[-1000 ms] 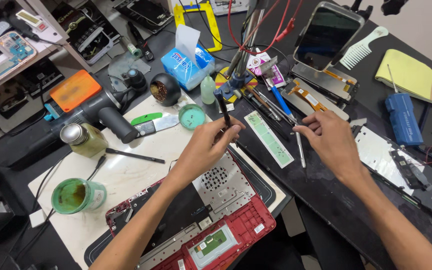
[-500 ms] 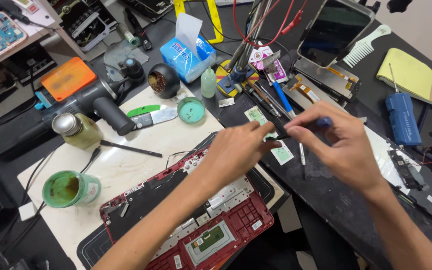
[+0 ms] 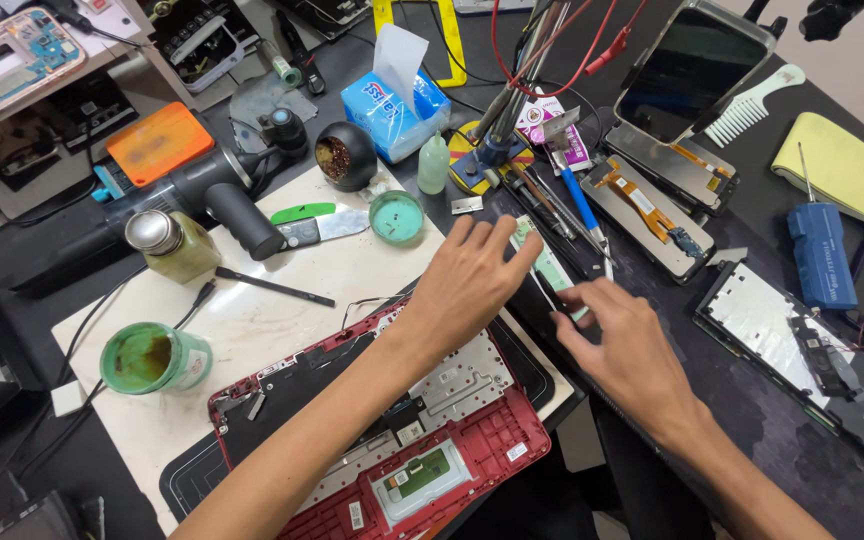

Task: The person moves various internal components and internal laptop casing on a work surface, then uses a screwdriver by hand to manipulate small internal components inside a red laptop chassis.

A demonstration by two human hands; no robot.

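My left hand (image 3: 467, 285) reaches over an opened red laptop shell (image 3: 472, 450), fingers spread and holding nothing, fingertips just above the near end of a pale green strip (image 3: 552, 262) on the dark mat. My right hand (image 3: 622, 350) rests low on the mat to the right. Its thumb and fingers pinch a thin dark tool (image 3: 544, 288) that lies against the strip. The two hands are a finger's width apart.
A white mat (image 3: 252, 320) carries a green cup (image 3: 152, 358), a metal-capped bottle (image 3: 167, 245) and a small green dish (image 3: 396, 215). A dark hot-air gun (image 3: 222, 195), tissue pack (image 3: 392, 105), blue-handled tool (image 3: 580, 205), phone panels (image 3: 782, 320) and blue screwdriver (image 3: 820, 255) crowd the bench.
Both hands were raised and close together; the left has opened and spread its fingers, and the right has dropped to the mat beside the green strip.
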